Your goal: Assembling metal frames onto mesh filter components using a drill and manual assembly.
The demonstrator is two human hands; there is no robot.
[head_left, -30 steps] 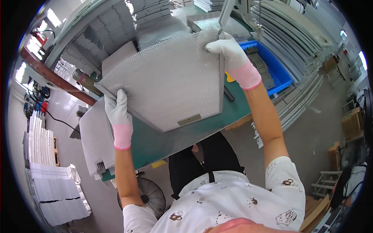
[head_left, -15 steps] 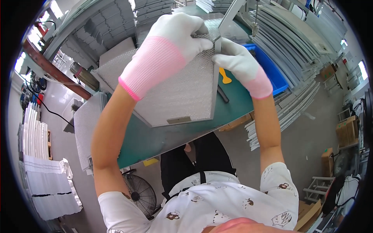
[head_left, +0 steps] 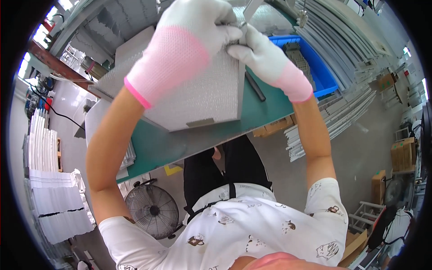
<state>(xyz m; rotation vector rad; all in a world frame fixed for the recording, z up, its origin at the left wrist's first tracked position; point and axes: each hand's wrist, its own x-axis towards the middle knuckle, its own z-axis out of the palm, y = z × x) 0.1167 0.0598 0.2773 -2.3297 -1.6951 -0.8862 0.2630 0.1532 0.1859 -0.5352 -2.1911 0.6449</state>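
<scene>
Mesh panel is held over the green counter, its upper right corner clamped by the fingers of the right hand; the left hand is brought to that corner, but whether its fingers are closed on it cannot be told. Metal frame seems already fitted along the right and lower edges, while anything left undone at the corner is hidden.

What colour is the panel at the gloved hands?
The panel is silvery grey with a finely textured face, best seen in the head view.
</scene>
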